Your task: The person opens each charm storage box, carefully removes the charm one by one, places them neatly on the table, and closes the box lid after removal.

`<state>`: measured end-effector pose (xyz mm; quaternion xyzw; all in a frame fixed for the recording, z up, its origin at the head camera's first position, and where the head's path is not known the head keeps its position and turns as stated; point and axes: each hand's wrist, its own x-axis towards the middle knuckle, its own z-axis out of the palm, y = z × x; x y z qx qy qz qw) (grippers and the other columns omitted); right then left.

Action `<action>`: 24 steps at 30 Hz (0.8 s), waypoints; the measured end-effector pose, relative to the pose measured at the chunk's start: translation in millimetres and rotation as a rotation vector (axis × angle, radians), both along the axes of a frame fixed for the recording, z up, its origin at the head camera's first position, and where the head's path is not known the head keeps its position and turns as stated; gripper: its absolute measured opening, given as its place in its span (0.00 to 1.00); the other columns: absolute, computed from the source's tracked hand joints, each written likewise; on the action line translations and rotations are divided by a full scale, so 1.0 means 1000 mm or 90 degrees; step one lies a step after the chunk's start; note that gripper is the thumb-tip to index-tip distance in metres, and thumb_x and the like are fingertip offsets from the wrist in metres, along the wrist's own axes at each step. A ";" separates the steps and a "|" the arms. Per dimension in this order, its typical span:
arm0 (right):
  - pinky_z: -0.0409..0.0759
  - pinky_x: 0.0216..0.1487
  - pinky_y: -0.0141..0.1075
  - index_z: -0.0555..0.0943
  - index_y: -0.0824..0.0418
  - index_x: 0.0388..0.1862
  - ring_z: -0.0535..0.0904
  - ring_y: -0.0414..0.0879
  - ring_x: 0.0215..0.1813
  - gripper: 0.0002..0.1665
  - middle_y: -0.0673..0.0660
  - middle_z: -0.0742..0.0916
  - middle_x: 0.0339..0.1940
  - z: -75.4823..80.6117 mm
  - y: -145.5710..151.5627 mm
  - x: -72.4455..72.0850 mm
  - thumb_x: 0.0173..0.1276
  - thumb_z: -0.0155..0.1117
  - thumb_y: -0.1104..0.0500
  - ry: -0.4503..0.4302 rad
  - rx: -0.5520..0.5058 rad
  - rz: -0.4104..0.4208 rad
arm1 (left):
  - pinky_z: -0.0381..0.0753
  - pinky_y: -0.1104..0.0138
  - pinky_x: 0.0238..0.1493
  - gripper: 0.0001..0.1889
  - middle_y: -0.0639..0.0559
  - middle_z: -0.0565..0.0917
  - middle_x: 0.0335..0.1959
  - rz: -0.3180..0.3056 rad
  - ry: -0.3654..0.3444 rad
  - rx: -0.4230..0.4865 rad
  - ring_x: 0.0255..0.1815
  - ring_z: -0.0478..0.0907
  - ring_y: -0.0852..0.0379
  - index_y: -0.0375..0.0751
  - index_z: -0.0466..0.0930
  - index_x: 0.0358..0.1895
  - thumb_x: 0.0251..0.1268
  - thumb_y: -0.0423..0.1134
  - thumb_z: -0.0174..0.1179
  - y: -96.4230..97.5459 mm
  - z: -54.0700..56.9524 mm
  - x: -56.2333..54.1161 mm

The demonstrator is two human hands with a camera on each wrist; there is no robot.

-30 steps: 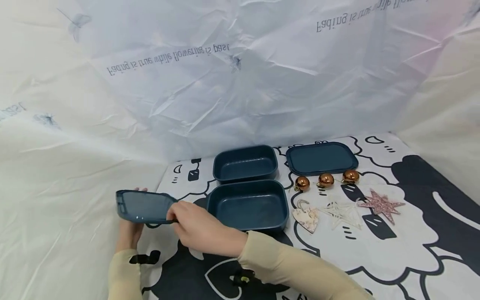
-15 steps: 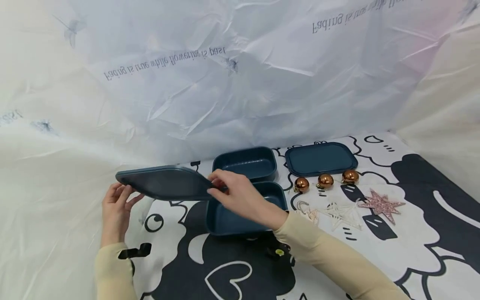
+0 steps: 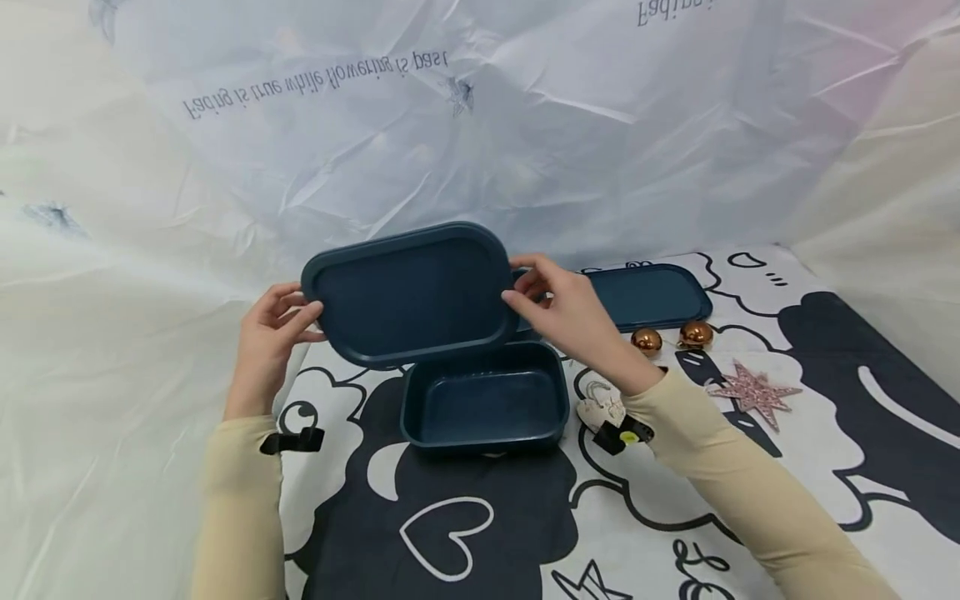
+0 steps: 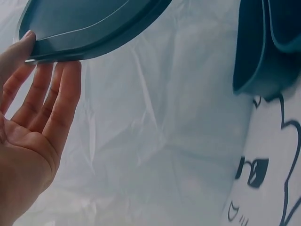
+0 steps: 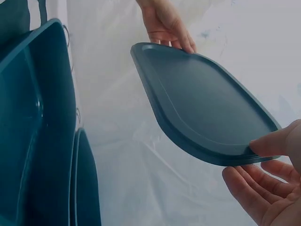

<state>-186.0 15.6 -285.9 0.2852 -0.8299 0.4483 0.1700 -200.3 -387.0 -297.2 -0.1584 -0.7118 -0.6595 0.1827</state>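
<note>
A dark blue oblong lid (image 3: 412,296) is held up by both hands, tilted above the table with its broad face toward the head camera. My left hand (image 3: 272,342) pinches its left end, thumb on the near face and fingers behind, as the left wrist view also shows. At the opposite end my right hand (image 3: 562,312) pinches the rim the same way; in the right wrist view its thumb (image 5: 270,143) lies on the lid's face. Just below and in front stands an open blue box (image 3: 487,408). A second box behind it is mostly hidden by the lid.
Another blue lid (image 3: 652,296) lies flat at the back right. Copper baubles (image 3: 696,334), a pink glitter star (image 3: 753,395) and a pale heart ornament (image 3: 600,410) lie right of the box. A white plastic sheet (image 3: 480,150) rises behind and beside the table.
The lid has been lifted from the left, moved right and turned so its broad face shows. The left hand now pinches its left end; the right hand has moved right and up with it.
</note>
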 end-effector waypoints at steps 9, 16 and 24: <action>0.82 0.37 0.41 0.76 0.60 0.67 0.84 0.45 0.41 0.27 0.55 0.84 0.46 0.002 0.027 -0.002 0.75 0.65 0.51 -0.036 0.002 -0.051 | 0.87 0.65 0.29 0.17 0.46 0.81 0.43 -0.006 -0.032 -0.054 0.32 0.83 0.57 0.37 0.82 0.57 0.66 0.34 0.69 0.027 0.009 -0.008; 0.79 0.37 0.43 0.72 0.58 0.73 0.84 0.47 0.37 0.33 0.54 0.86 0.43 -0.006 0.039 -0.004 0.74 0.65 0.47 -0.090 0.034 -0.067 | 0.87 0.64 0.29 0.22 0.46 0.80 0.43 0.015 -0.075 -0.120 0.31 0.83 0.59 0.32 0.80 0.60 0.67 0.40 0.68 0.040 0.003 -0.011; 0.79 0.29 0.39 0.67 0.59 0.78 0.87 0.49 0.34 0.38 0.56 0.85 0.45 -0.034 0.046 -0.001 0.74 0.66 0.49 -0.249 0.028 -0.030 | 0.88 0.61 0.34 0.28 0.41 0.78 0.49 -0.026 -0.195 -0.239 0.33 0.81 0.60 0.31 0.75 0.67 0.71 0.45 0.65 0.044 -0.019 -0.008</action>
